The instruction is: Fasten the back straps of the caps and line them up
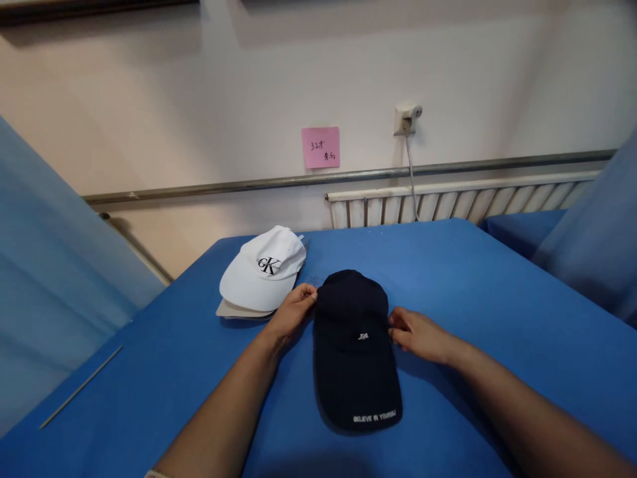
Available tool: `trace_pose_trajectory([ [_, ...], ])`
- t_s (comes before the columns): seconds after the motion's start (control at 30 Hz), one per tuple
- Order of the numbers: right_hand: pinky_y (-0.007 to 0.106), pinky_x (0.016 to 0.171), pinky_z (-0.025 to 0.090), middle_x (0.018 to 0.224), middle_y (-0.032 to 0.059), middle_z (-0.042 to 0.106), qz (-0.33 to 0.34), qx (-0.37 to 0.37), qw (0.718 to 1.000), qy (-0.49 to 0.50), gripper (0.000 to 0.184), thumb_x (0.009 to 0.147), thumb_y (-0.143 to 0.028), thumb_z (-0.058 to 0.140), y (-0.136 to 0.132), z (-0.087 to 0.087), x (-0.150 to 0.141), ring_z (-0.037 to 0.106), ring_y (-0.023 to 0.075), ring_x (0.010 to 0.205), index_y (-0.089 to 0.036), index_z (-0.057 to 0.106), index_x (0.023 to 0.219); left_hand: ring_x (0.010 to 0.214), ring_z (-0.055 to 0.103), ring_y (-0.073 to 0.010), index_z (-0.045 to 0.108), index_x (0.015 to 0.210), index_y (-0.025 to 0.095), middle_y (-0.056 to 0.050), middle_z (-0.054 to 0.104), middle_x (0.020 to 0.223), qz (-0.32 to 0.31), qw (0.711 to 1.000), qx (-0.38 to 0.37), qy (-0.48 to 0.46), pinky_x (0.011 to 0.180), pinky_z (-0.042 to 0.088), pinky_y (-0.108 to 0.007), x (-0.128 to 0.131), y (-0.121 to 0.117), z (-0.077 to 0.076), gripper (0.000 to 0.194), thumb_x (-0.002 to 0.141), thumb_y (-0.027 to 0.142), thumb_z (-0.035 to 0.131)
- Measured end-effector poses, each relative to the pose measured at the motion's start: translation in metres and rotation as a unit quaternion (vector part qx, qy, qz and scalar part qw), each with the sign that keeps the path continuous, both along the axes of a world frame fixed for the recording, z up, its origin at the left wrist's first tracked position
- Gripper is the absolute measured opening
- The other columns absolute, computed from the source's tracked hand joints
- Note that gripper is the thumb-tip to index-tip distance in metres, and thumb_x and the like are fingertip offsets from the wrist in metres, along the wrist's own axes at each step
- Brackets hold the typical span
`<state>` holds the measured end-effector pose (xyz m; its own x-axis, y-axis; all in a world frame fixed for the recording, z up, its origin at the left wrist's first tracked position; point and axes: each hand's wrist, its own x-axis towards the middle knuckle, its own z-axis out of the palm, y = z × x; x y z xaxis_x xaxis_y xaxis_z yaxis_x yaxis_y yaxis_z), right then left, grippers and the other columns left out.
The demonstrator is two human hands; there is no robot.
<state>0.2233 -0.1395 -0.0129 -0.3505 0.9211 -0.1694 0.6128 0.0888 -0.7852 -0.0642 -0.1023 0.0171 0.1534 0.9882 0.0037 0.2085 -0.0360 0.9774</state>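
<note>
A dark navy baseball cap (pixel 354 358) lies on the blue table with its brim toward me; white lettering runs along the brim edge and a small white logo sits on the front. The fingers of my left hand (pixel 294 307) are closed on the cap's left side near the crown. On the opposite side, my right hand (pixel 415 334) pinches the cap's right edge between thumb and fingers. Just left of my left hand, a white cap (pixel 263 269) with black letters rests on top of a beige cap (pixel 239 311), which is mostly hidden.
The blue table (pixel 448 265) reaches back to a white radiator (pixel 388 209) and a metal rail (pixel 269 184). A thin rod (pixel 82 385) lies at the left. Above hang a pink note (pixel 321 147) and a socket (pixel 405 121) with a plugged-in cord. Blue curtains (pixel 54 279) flank both sides.
</note>
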Motion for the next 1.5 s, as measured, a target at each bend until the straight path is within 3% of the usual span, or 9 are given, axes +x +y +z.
trace_pose_trajectory([
  [0.13, 0.024, 0.054, 0.041, 0.067, 0.0006, 0.061, -0.003, -0.025, 0.997, 0.069, 0.010, 0.081, -0.023, 0.050, 0.007, -0.011, 0.003, 0.053, 0.0120, 0.057, -0.019, 0.059, 0.078, 0.062, 0.043, -0.0125, 0.055, 0.073, 0.018, 0.002, 0.052, 0.068, -0.059, 0.993, 0.008, 0.104, 0.056, 0.035, -0.024, -0.004, -0.002, -0.004, 0.022, 0.077, 0.038, 0.062],
  [0.33, 0.028, 0.059, 0.046, 0.078, 0.0030, 0.068, -0.174, 0.116, 0.966, 0.149, 0.024, 0.083, -0.036, 0.055, 0.027, -0.020, 0.001, 0.059, 0.0151, 0.062, -0.020, 0.066, 0.097, 0.059, 0.043, -0.0112, 0.053, 0.076, 0.018, 0.003, 0.051, 0.066, -0.025, 0.994, -0.001, 0.102, 0.056, 0.036, -0.023, -0.008, 0.006, -0.003, 0.018, 0.075, 0.034, 0.061],
  [0.57, 0.032, 0.078, 0.048, 0.101, 0.0068, 0.067, -0.146, 0.204, 0.948, 0.196, 0.028, 0.084, -0.038, 0.055, 0.043, -0.004, -0.015, 0.062, 0.0173, 0.086, -0.021, 0.070, 0.100, 0.075, 0.057, -0.0144, 0.057, 0.094, 0.017, -0.001, 0.060, 0.083, 0.020, 1.000, -0.001, 0.019, 0.071, 0.044, -0.027, -0.005, 0.010, -0.001, 0.024, 0.073, 0.029, 0.062],
  [0.77, 0.031, 0.073, 0.047, 0.099, 0.0071, 0.066, -0.112, 0.191, 0.957, 0.185, 0.025, 0.078, -0.036, 0.060, 0.055, 0.003, -0.022, 0.061, 0.0177, 0.086, -0.019, 0.071, 0.093, 0.083, 0.059, -0.0196, 0.065, 0.105, 0.016, -0.007, 0.066, 0.093, -0.099, 0.973, 0.069, 0.197, 0.077, 0.045, -0.031, -0.012, 0.008, -0.008, 0.030, 0.079, 0.030, 0.060],
  [0.97, 0.031, 0.075, 0.045, 0.088, 0.0034, 0.066, -0.102, 0.198, 0.961, 0.167, 0.015, 0.076, -0.033, 0.060, 0.062, -0.003, -0.028, 0.059, 0.0167, 0.082, -0.019, 0.064, 0.070, 0.077, 0.057, -0.0190, 0.066, 0.082, 0.018, -0.005, 0.063, 0.082, -0.109, 0.924, 0.157, 0.332, 0.072, 0.042, -0.030, -0.002, 0.008, -0.007, 0.010, 0.076, 0.019, 0.057],
  [1.07, 0.031, 0.077, 0.046, 0.088, 0.0035, 0.066, -0.134, 0.209, 0.951, 0.185, 0.015, 0.076, -0.033, 0.058, 0.060, -0.005, -0.032, 0.059, 0.0171, 0.082, -0.020, 0.062, 0.069, 0.070, 0.054, -0.0167, 0.061, 0.080, 0.018, -0.002, 0.059, 0.075, -0.053, 0.949, 0.136, 0.280, 0.066, 0.040, -0.028, -0.004, 0.010, -0.011, 0.007, 0.076, 0.022, 0.056],
  [1.17, 0.034, 0.080, 0.046, 0.091, 0.0048, 0.066, -0.185, 0.229, 0.931, 0.217, 0.017, 0.078, -0.036, 0.058, 0.054, -0.007, -0.034, 0.060, 0.0186, 0.086, -0.020, 0.064, 0.073, 0.059, 0.049, -0.0126, 0.054, 0.083, 0.019, 0.003, 0.053, 0.066, 0.020, 0.993, 0.042, 0.112, 0.059, 0.038, -0.025, -0.007, 0.012, -0.016, 0.011, 0.077, 0.029, 0.055],
  [1.27, 0.036, 0.083, 0.047, 0.093, 0.0062, 0.066, -0.212, 0.247, 0.910, 0.257, 0.020, 0.079, -0.038, 0.059, 0.048, -0.010, -0.033, 0.060, 0.0197, 0.088, -0.020, 0.065, 0.075, 0.054, 0.045, -0.0096, 0.049, 0.083, 0.020, 0.006, 0.049, 0.063, 0.020, 0.999, -0.040, -0.023, 0.057, 0.037, -0.023, -0.009, 0.010, -0.017, 0.020, 0.075, 0.036, 0.058],
  [1.5, 0.034, 0.082, 0.048, 0.092, 0.0060, 0.064, -0.201, 0.253, 0.907, 0.270, 0.022, 0.082, -0.039, 0.059, 0.043, -0.014, -0.033, 0.059, 0.0187, 0.085, -0.019, 0.066, 0.078, 0.084, 0.058, -0.0181, 0.061, 0.094, 0.017, -0.004, 0.064, 0.089, -0.047, 0.995, 0.026, 0.083, 0.076, 0.046, -0.029, -0.003, 0.007, -0.013, 0.027, 0.078, 0.038, 0.061],
])
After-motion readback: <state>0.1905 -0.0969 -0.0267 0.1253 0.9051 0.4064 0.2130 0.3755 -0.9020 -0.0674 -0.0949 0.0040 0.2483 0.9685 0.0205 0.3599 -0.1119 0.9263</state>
